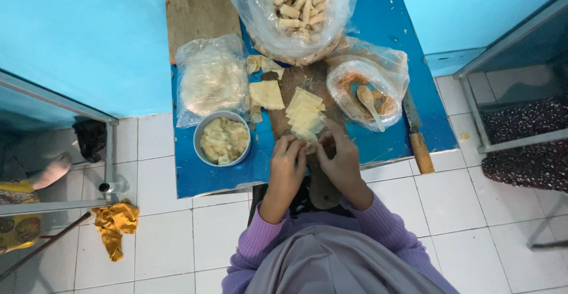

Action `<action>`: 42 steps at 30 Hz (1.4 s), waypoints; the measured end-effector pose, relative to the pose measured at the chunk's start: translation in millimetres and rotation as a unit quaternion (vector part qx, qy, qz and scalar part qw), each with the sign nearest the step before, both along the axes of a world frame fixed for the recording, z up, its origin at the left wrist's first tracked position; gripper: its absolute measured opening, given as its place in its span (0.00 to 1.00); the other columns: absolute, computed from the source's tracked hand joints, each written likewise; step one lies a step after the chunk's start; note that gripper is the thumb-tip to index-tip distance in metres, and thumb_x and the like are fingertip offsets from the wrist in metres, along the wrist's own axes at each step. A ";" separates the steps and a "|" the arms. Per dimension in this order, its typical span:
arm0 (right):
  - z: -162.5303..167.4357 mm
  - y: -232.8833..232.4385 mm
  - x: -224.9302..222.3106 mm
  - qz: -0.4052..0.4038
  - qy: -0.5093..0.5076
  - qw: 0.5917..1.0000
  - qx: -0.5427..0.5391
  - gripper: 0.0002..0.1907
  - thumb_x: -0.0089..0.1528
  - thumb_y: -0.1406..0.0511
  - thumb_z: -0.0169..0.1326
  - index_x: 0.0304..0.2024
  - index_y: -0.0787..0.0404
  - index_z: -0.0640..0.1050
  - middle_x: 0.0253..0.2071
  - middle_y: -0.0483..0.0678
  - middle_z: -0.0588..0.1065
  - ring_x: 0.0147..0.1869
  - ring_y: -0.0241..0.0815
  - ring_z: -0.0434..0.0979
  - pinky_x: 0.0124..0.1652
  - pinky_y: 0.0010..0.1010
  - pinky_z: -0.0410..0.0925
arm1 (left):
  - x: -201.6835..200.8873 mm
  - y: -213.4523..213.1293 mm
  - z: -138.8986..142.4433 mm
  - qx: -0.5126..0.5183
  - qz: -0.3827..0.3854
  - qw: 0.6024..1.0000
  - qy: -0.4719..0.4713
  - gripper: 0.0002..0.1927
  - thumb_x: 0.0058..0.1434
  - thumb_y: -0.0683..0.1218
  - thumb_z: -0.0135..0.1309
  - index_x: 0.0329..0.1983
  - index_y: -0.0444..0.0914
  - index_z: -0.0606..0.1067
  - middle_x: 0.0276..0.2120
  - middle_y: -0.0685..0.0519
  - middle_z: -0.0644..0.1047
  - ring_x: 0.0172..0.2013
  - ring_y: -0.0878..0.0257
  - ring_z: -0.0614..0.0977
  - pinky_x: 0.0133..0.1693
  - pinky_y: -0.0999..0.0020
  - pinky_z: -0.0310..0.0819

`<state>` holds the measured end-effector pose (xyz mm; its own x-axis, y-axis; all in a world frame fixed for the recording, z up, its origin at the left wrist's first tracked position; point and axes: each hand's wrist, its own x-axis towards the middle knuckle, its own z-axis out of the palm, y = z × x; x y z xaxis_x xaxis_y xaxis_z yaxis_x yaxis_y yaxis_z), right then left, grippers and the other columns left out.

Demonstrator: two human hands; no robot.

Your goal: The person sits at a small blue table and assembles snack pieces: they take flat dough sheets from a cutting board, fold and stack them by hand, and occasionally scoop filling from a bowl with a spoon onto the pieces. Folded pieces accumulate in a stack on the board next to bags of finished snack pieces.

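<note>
Pale pastry square (309, 146) between left hand (288, 162) and right hand (339, 159)

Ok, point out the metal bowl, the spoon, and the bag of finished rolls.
metal bowl (203, 129): head view, on its left rim.
spoon (367, 97): head view, on its scoop end.
bag of finished rolls (299, 10): head view, on the rolls seen through the clear plastic.

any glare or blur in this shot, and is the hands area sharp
Head view: even, soft light; mild glare on the plastic bag of rolls; left hand and right hand fairly sharp over the wooden board; straight edges bow slightly toward the corners.
</note>
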<state>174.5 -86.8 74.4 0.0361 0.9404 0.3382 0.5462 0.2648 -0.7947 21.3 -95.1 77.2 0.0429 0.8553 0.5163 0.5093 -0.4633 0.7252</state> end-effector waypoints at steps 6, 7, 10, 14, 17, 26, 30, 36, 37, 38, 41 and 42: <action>-2.5 -0.6 -10.3 0.023 -0.009 0.995 0.098 0.31 0.58 0.77 0.60 0.63 0.61 0.70 0.46 0.54 0.71 0.43 0.47 0.78 0.38 0.32 0.73 | -1.1 1.1 1.9 -0.005 -0.008 1.000 -0.004 0.07 0.60 0.33 0.57 0.42 0.31 0.75 0.41 0.41 0.75 0.44 0.42 0.77 0.44 0.53 0.72; -3.4 -0.9 -11.7 0.029 -0.027 0.993 0.109 0.31 0.57 0.77 0.60 0.63 0.61 0.70 0.47 0.55 0.71 0.44 0.50 0.78 0.39 0.34 0.73 | -1.4 1.3 2.0 -0.008 -0.008 1.000 -0.006 0.07 0.61 0.34 0.57 0.42 0.31 0.75 0.41 0.41 0.75 0.44 0.42 0.77 0.44 0.53 0.72; -5.1 -1.8 -13.3 0.052 -0.068 0.989 0.122 0.31 0.58 0.77 0.60 0.64 0.61 0.69 0.51 0.57 0.71 0.45 0.54 0.79 0.41 0.38 0.72 | -1.6 2.2 2.4 -0.021 -0.007 1.000 -0.020 0.10 0.60 0.33 0.56 0.45 0.30 0.74 0.42 0.41 0.75 0.44 0.41 0.77 0.44 0.53 0.72; -2.6 -3.6 -11.1 0.090 -0.059 0.990 0.088 0.29 0.60 0.77 0.57 0.63 0.61 0.69 0.53 0.58 0.72 0.47 0.55 0.81 0.43 0.38 0.74 | -3.8 0.6 2.5 -0.007 -0.013 1.000 -0.011 0.12 0.58 0.33 0.56 0.46 0.30 0.75 0.43 0.42 0.76 0.45 0.41 0.77 0.45 0.54 0.72; 4.2 -4.2 -3.6 0.115 -0.040 0.989 0.080 0.30 0.58 0.75 0.59 0.63 0.62 0.68 0.50 0.58 0.73 0.48 0.55 0.81 0.44 0.39 0.74 | -4.9 -1.1 3.1 -0.005 -0.015 1.000 0.007 0.11 0.58 0.33 0.57 0.44 0.31 0.76 0.43 0.43 0.76 0.45 0.43 0.77 0.45 0.55 0.73; 16.3 15.2 22.1 0.224 -0.137 0.960 0.100 0.25 0.61 0.72 0.62 0.60 0.60 0.73 0.43 0.55 0.77 0.46 0.55 0.80 0.44 0.39 0.72 | -22.3 1.2 16.2 -0.024 -0.085 0.996 0.027 0.15 0.55 0.36 0.60 0.46 0.30 0.76 0.45 0.44 0.75 0.45 0.44 0.75 0.46 0.56 0.71; 11.3 20.7 18.4 0.167 -0.061 0.984 0.008 0.27 0.58 0.70 0.64 0.60 0.61 0.74 0.41 0.51 0.80 0.44 0.49 0.84 0.43 0.34 0.75 | -21.4 2.6 16.4 -0.006 -0.090 0.994 0.055 0.12 0.58 0.36 0.60 0.45 0.30 0.76 0.44 0.43 0.74 0.45 0.44 0.74 0.46 0.55 0.71; 5.5 25.5 29.0 0.232 -0.042 0.967 0.098 0.25 0.55 0.70 0.66 0.54 0.64 0.74 0.49 0.56 0.78 0.52 0.53 0.82 0.46 0.36 0.74 | -17.4 5.3 9.9 0.017 -0.077 0.994 0.075 0.12 0.60 0.35 0.57 0.47 0.29 0.75 0.45 0.42 0.74 0.46 0.44 0.75 0.47 0.55 0.72; 3.0 25.5 28.6 0.220 -0.051 0.969 0.101 0.23 0.56 0.71 0.66 0.53 0.63 0.75 0.49 0.55 0.79 0.52 0.52 0.83 0.47 0.36 0.75 | -17.4 5.6 9.7 0.014 -0.077 0.994 0.070 0.11 0.60 0.35 0.58 0.47 0.29 0.75 0.44 0.42 0.74 0.45 0.44 0.75 0.47 0.55 0.72; 0.1 25.5 26.8 0.209 -0.059 0.971 0.103 0.20 0.58 0.71 0.65 0.52 0.62 0.76 0.48 0.54 0.80 0.52 0.51 0.83 0.47 0.35 0.75 | -17.6 5.4 9.7 0.020 -0.079 0.994 0.072 0.12 0.60 0.35 0.58 0.47 0.29 0.75 0.44 0.42 0.74 0.45 0.44 0.75 0.46 0.55 0.72; -4.3 26.4 26.2 0.203 -0.071 0.969 0.120 0.16 0.59 0.72 0.64 0.49 0.62 0.77 0.49 0.54 0.80 0.52 0.52 0.83 0.47 0.35 0.75 | -20.8 3.7 10.8 0.042 -0.084 0.992 0.080 0.14 0.57 0.36 0.60 0.47 0.28 0.75 0.44 0.42 0.74 0.44 0.44 0.75 0.45 0.54 0.72; -4.5 27.2 25.9 0.205 -0.073 0.968 0.128 0.15 0.59 0.72 0.63 0.48 0.62 0.77 0.50 0.55 0.80 0.52 0.52 0.83 0.47 0.36 0.75 | -22.2 3.1 11.0 0.051 -0.087 0.991 0.083 0.15 0.56 0.37 0.60 0.46 0.28 0.75 0.44 0.42 0.74 0.44 0.43 0.75 0.45 0.54 0.72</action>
<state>200.3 -59.6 69.9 -0.3883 0.7504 0.5348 0.4553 0.6608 -0.5967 -0.9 -92.0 88.2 0.2765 0.7719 0.5725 0.5249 -0.6203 0.5828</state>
